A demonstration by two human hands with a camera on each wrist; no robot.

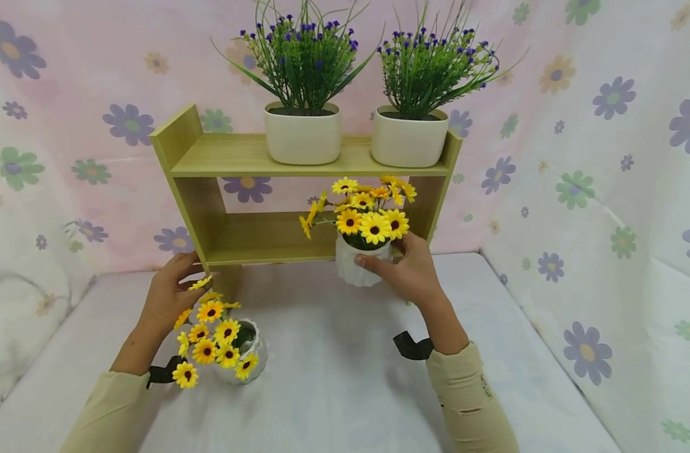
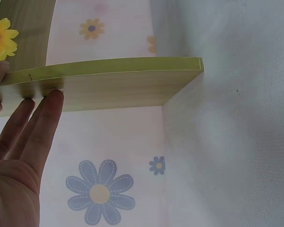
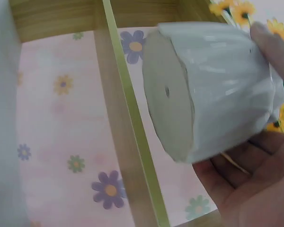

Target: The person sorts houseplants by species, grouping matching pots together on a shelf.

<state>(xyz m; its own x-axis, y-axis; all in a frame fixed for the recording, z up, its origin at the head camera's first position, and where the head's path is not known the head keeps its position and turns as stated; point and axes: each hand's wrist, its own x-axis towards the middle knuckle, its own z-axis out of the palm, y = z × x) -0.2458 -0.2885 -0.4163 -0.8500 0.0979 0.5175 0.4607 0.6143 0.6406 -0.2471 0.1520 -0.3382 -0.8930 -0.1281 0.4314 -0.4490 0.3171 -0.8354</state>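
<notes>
At centre frame, our right hand [image 1: 409,270] grips a ribbed white ceramic pot of yellow daisies [image 1: 360,259] before the light wooden shelf [image 1: 265,238]. Lower left, our left hand [image 1: 166,296], fingers spread, touches the shelf beside another white daisy pot [image 1: 248,352] on the tabletop [image 1: 333,390].

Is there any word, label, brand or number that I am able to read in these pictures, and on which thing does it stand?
No text can be read.
The right sleeve bears a small dark mark near the cuff, too small and blurred to read.
The white pot in the right hand, the wooden shelf and the flowered cloth show no writing.
</notes>
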